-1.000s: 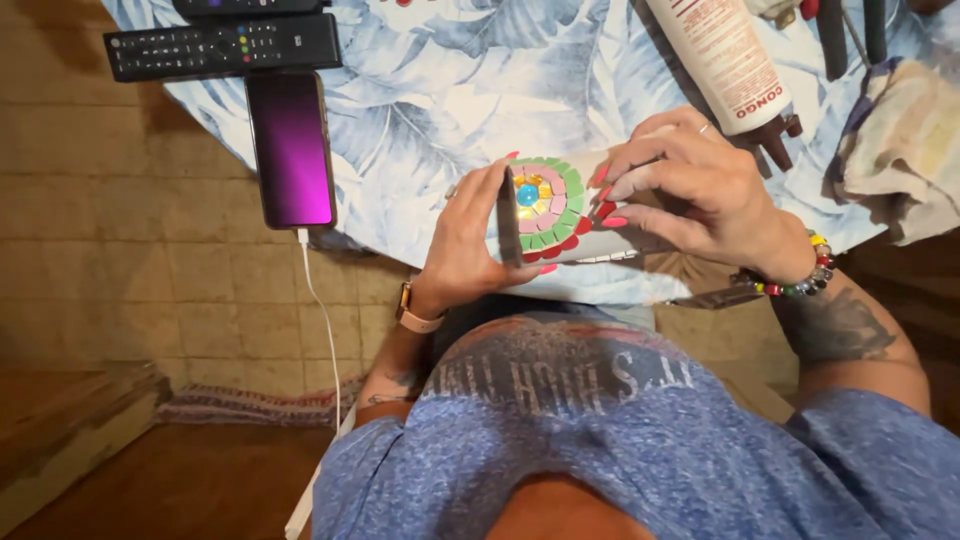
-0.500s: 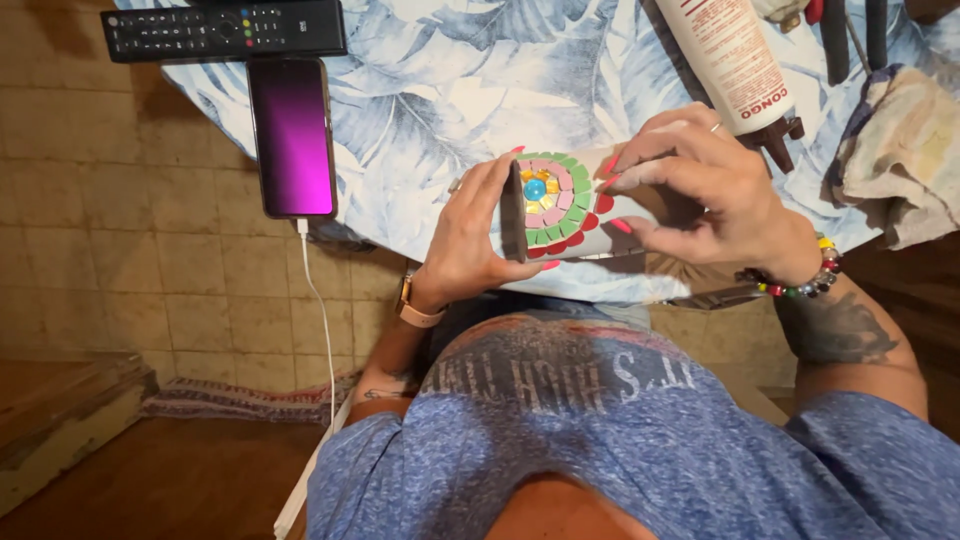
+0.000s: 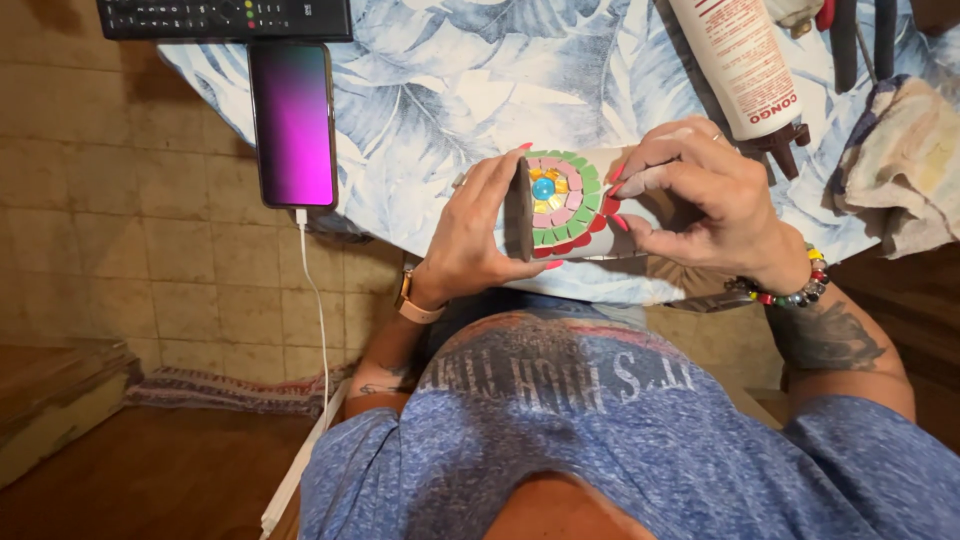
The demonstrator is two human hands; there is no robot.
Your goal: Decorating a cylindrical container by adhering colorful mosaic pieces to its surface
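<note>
A cylindrical holder covered in ringed mosaic tiles of green, pink, red and yellow around a blue bead [image 3: 562,203] is held over the near edge of the leaf-patterned tablecloth [image 3: 420,110]. It is gripped at its open end by the left hand [image 3: 480,235], while a red tile at the outer ring is pinched by the right hand [image 3: 700,195]. Several rings appear laid; the grey body looks bare.

Single view, head-worn camera. Looks steeply down over wearer's chest, blue shirt [image 3: 620,440] filling lower frame. Close range: both hands mid-frame, near lens. Counter [image 3: 430,130] edge crosses upper frame; tiled floor [image 3: 150,280] visible far below at left. No second view, no overlap.
</note>
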